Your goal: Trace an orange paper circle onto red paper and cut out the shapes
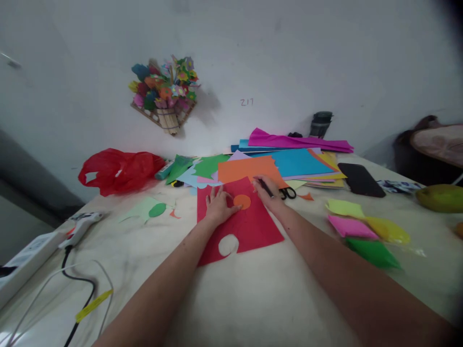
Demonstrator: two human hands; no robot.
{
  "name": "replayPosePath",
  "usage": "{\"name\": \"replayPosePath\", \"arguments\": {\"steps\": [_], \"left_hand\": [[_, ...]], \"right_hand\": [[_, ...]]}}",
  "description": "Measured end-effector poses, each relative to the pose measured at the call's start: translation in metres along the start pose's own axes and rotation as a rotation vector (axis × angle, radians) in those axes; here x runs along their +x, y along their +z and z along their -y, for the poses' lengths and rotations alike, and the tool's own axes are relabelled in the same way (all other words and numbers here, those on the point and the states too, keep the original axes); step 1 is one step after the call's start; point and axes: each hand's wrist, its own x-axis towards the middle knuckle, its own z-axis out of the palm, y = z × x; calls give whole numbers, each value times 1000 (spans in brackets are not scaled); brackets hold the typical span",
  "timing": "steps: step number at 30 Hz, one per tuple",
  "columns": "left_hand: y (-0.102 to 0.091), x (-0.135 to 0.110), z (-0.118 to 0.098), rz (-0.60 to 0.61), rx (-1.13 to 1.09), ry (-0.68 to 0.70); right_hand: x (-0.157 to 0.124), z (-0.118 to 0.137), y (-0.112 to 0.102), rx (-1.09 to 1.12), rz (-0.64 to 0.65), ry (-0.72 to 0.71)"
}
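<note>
A red sheet of paper lies in front of me with a round hole near its lower edge. On it sits an orange paper circle. My left hand rests on the red sheet with fingers spread, its thumb at the circle's left edge. At the sheet's upper right, my right hand holds a dark pen. Black-handled scissors lie just beyond that hand, partly hidden under paper. Left of the sheet is a green paper oval.
Stacked coloured paper lies along the wall. A red plastic bag and a power strip with cables are at left. On the right are a phone, several bright packets and a yellow-green fruit.
</note>
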Motion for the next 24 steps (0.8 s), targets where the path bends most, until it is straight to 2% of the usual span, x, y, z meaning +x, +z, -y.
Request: {"name": "replayPosePath", "arguments": {"steps": [4, 6, 10, 13, 15, 18, 21, 24], "left_hand": [[-4, 7, -4, 84, -36, -71], [-4, 7, -6, 70, -73, -95], [-2, 4, -2, -105, -243, -72], [-1, 3, 6, -262, -619, -55], [-3, 2, 12, -327, -832, -74], [-6, -4, 16, -370, -939, -102], [-10, -15, 9, -363, -1037, -107], [-13, -31, -6, -292, -1161, -84]], "right_hand": [[-4, 3, 1, -280, -55, -154], [-6, 8, 1, -362, -55, -184], [-11, 15, 1, -477, -10, -193], [-15, 20, 0, -509, 57, -223], [-16, 24, -3, -462, 100, -266], [-19, 30, -10, -291, 115, -275], [-22, 37, -17, 4, 137, -114], [-29, 43, -22, 353, 192, 67]]}}
